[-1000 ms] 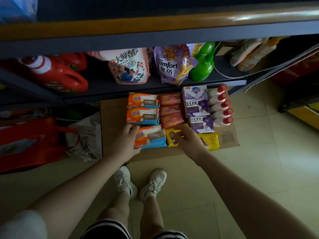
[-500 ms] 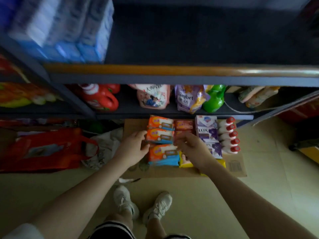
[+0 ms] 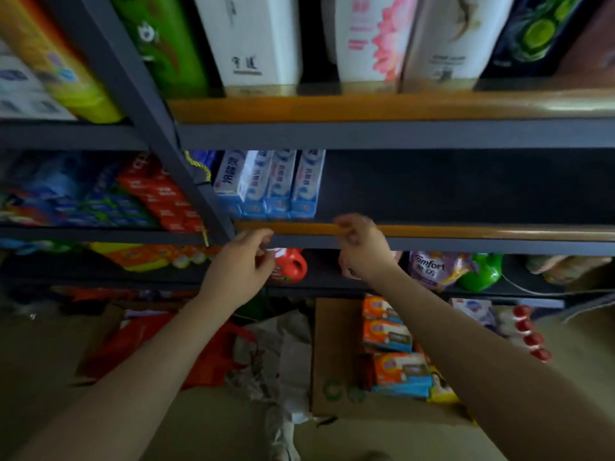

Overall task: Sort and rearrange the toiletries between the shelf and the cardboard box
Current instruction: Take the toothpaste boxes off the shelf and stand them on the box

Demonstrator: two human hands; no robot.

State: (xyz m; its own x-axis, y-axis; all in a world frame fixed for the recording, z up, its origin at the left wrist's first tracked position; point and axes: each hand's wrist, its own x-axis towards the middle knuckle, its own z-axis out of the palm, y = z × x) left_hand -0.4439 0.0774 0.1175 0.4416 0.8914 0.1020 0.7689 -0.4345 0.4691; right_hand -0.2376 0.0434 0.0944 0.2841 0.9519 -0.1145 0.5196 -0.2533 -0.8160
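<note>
My left hand (image 3: 244,261) and my right hand (image 3: 361,249) are raised in front of the orange front edge of the middle shelf (image 3: 466,231). Their fingers are loosely curled and I see nothing in either. Just beyond them a row of blue and white toothpaste boxes (image 3: 273,184) stands on that shelf; the space to their right is dark and bare. Below, on the floor, the flat cardboard box (image 3: 332,354) carries orange soap packs (image 3: 387,334), purple boxes (image 3: 472,311) and red-capped white bottles (image 3: 529,334).
Tall white bottles (image 3: 256,38) fill the top shelf. On the low shelf sit a red detergent jug (image 3: 289,266), a purple Comfort pouch (image 3: 429,269) and a green bottle (image 3: 481,271). A red bag (image 3: 139,341) and a white plastic bag (image 3: 279,354) lie on the floor at left.
Both hands have left the soap packs in the cardboard box and risen to the middle shelf's edge. My view has tilted up, bringing the toothpaste boxes and top shelf into sight.
</note>
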